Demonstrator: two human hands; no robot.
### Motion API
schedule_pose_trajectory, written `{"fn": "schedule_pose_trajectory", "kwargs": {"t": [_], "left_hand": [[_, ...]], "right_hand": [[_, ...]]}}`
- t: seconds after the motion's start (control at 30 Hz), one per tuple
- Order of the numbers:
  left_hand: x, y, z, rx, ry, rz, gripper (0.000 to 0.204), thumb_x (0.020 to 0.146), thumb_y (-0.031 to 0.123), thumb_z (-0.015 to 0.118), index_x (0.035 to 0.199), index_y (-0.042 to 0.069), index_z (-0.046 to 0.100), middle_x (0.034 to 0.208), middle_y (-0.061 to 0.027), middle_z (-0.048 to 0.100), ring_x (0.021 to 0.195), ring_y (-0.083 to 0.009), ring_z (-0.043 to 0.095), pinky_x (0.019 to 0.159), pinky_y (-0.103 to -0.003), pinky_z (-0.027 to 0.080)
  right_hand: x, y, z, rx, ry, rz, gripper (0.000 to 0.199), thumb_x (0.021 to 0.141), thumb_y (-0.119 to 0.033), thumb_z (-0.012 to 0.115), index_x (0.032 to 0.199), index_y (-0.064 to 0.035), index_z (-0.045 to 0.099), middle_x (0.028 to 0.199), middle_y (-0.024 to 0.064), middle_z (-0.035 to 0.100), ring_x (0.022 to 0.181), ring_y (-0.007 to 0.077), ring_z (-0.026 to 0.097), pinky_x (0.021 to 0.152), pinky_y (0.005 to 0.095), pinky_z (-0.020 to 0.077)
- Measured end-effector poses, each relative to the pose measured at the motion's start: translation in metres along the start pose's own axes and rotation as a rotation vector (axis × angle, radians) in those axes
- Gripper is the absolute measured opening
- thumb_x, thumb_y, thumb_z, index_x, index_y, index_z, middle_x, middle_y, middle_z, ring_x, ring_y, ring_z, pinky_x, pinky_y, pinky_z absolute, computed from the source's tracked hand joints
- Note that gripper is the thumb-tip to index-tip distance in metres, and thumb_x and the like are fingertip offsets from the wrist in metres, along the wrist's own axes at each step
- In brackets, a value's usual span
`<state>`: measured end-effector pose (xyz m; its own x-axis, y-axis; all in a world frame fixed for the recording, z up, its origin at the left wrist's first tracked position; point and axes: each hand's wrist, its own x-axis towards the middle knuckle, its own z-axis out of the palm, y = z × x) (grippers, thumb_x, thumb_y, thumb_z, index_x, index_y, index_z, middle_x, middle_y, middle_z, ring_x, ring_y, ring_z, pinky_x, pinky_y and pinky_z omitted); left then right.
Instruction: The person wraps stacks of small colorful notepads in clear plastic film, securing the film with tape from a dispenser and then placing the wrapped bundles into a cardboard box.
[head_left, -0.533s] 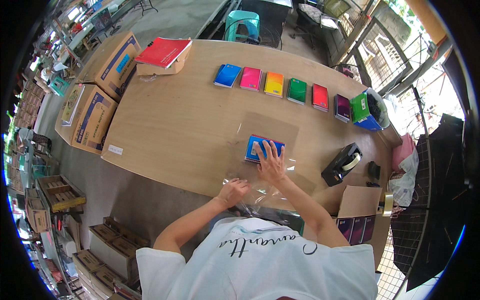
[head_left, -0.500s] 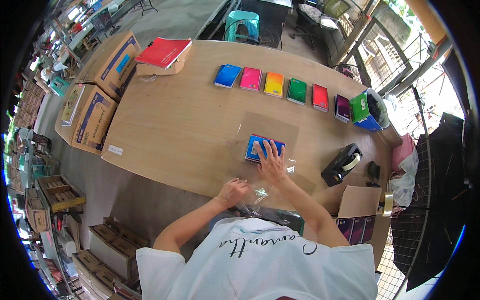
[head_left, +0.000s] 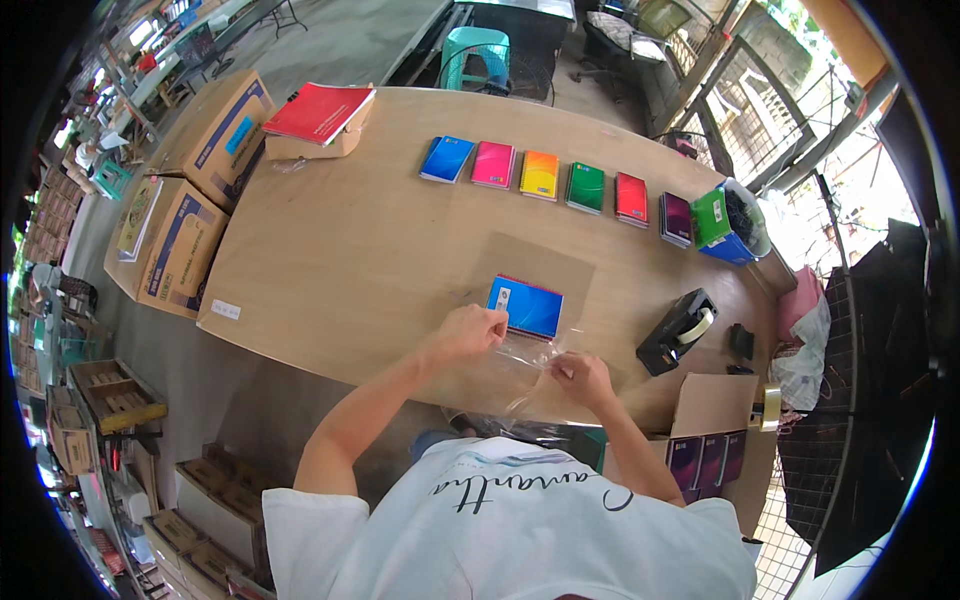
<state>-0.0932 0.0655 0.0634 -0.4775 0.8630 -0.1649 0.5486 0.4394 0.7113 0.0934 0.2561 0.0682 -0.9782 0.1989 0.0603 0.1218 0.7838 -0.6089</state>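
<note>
A blue spiral notebook (head_left: 532,309), its coil along the far side, lies on a clear plastic sheet (head_left: 571,262) near the middle of the table. My left hand (head_left: 474,330) is closed at the notebook's lower left corner, fingers pinching the clear plastic. Just below the notebook's right end, my right hand (head_left: 584,379) pinches the near part of the same plastic. Between both hands the film is crumpled and shiny, with some trailing over the table's near edge. Whether the notebook is inside or on top of the plastic is hard to tell.
Small notebook stacks in blue (head_left: 446,159), pink, yellow, green, red and purple (head_left: 676,219) stand in a row at the back. A black tape dispenser (head_left: 677,333) is on the right, above an open carton (head_left: 712,405). Cartons (head_left: 181,240) flank the left edge.
My right hand has lifted off the notebook and come down to the near plastic. My left hand has moved up to the notebook's lower left corner.
</note>
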Motion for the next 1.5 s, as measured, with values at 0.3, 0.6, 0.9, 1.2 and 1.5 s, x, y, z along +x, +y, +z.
{"fn": "schedule_pose_trajectory", "kwargs": {"t": [0.3,0.6,0.9,1.2,1.5], "left_hand": [[-0.016,0.013,0.033,0.622,0.417,0.122,0.07,0.072,0.029,0.074,0.135,0.026,0.044,0.15,-0.0041,0.029,0.136,-0.0294,0.028,0.103,-0.06,0.023],[-0.079,0.031,0.075,0.471,0.414,0.33,0.071,0.077,0.046,0.067,0.142,0.031,0.04,0.152,-0.0077,0.026,0.142,-0.0291,0.018,0.11,-0.063,0.002],[-0.016,0.043,0.073,0.43,0.325,0.036,0.067,0.082,0.046,0.063,0.143,0.032,0.038,0.149,-0.0178,0.026,0.138,-0.0384,0.024,0.109,-0.063,0.011],[-0.021,0.038,0.08,0.39,0.301,-0.004,0.078,0.077,0.048,0.068,0.145,0.039,0.031,0.153,-0.0211,0.015,0.139,-0.0467,0.016,0.105,-0.067,0.019],[-0.023,0.04,0.081,0.413,0.239,-0.053,0.079,0.075,0.048,0.069,0.144,0.041,0.032,0.156,-0.0179,0.009,0.142,-0.0439,0.01,0.104,-0.07,0.015]], "right_hand": [[0.042,0.039,-0.006,0.337,-0.108,0.296,0.021,0.081,-0.024,0.072,0.078,-0.0029,0.07,0.062,0.0057,0.063,0.057,0.0103,0.056,0.054,0.0272,0.0443],[0.084,0.074,-0.01,0.505,-0.142,0.465,0.028,0.086,-0.026,0.069,0.077,0.0002,0.07,0.063,0.0028,0.064,0.056,0.008,0.056,0.052,0.0255,0.0454],[0.117,0.081,-0.01,0.004,0.002,0.22,0.037,0.086,-0.036,0.065,0.084,0.0013,0.069,0.077,0.0142,0.069,0.07,0.0302,0.065,0.065,0.0374,0.0514],[0.186,0.067,0.028,-0.017,-0.543,0.296,0.071,0.088,-0.066,0.04,0.097,-0.0025,0.071,0.099,0.0225,0.067,0.098,0.0393,0.063,0.084,0.0452,0.0487],[0.181,0.1,0.052,-0.26,0.322,-0.024,0.007,0.076,-0.015,0.064,0.079,-0.0105,0.068,0.095,0.006,0.06,0.098,0.0286,0.055,0.081,0.045,0.043]]}}
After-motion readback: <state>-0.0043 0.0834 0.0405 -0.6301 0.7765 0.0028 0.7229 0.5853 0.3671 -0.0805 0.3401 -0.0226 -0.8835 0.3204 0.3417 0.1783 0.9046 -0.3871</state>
